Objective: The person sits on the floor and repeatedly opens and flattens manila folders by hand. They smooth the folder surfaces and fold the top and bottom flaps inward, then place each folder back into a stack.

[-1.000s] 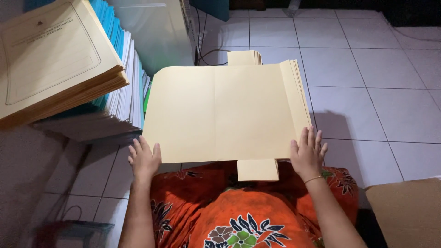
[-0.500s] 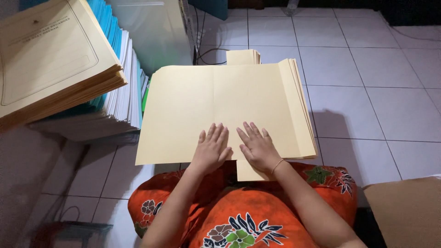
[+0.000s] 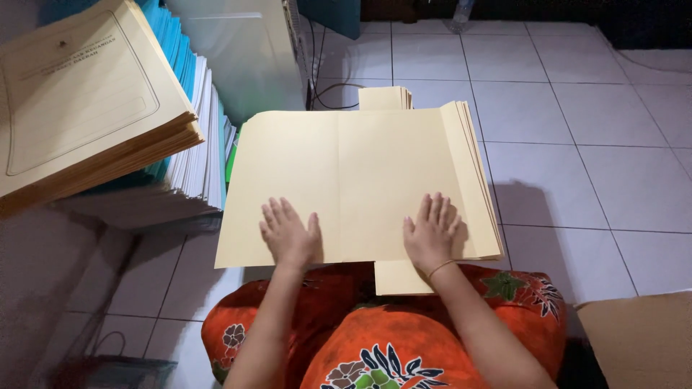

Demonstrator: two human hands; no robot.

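Folder stack (image 3: 360, 173) on lap — paper pile (image 3: 94, 108) left, box (image 3: 641, 338) right.

The stack of folders (image 3: 79, 108) at upper left is cut off by the top and left edges. The cardboard box (image 3: 638, 342) is cropped at the lower right corner. The lower tab (image 3: 400, 277) is partly hidden under the right hand (image 3: 432, 234). Both forearms leave the bottom edge.

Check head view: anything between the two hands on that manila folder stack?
Nothing: between left hand and right hand lies only bare top sheet of the manila folder stack, crossed by its centre fold, in the head view.
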